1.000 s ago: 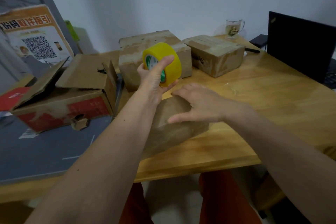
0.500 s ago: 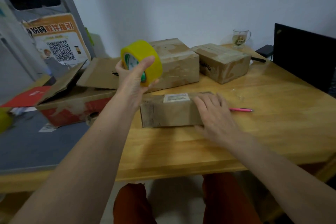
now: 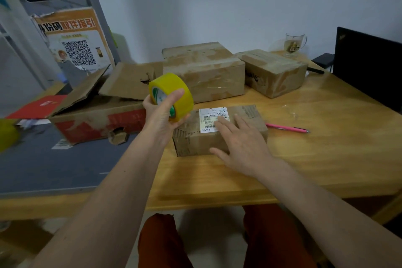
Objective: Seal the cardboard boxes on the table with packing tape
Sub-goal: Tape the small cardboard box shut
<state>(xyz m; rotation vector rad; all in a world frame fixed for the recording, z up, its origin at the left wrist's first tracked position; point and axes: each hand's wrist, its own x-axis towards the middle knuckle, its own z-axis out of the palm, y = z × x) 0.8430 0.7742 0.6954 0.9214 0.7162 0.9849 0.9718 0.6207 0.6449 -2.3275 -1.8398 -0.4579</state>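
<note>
A small cardboard box (image 3: pixel 195 141) with a white shipping label (image 3: pixel 212 118) lies on the wooden table (image 3: pixel 326 137) in front of me. My right hand (image 3: pixel 241 146) rests flat on its top, fingers straight and spread. My left hand (image 3: pixel 162 115) grips a roll of yellow packing tape (image 3: pixel 174 91), held in the air just left of the box. Two closed boxes stand behind: a larger one (image 3: pixel 206 72) and a smaller one (image 3: pixel 274 72) to its right.
A red and brown carton (image 3: pixel 95 119) with raised flaps sits at the left, partly on a grey mat (image 3: pixel 54 165). A pink pen (image 3: pixel 287 128) lies right of the small box. A glass mug (image 3: pixel 294 43) and a black laptop (image 3: pixel 367 65) stand at the back right.
The small box has gone from tilted to lying flat, label up. My right hand has settled flat on its top. My left hand keeps the tape roll, close by the box's left end.
</note>
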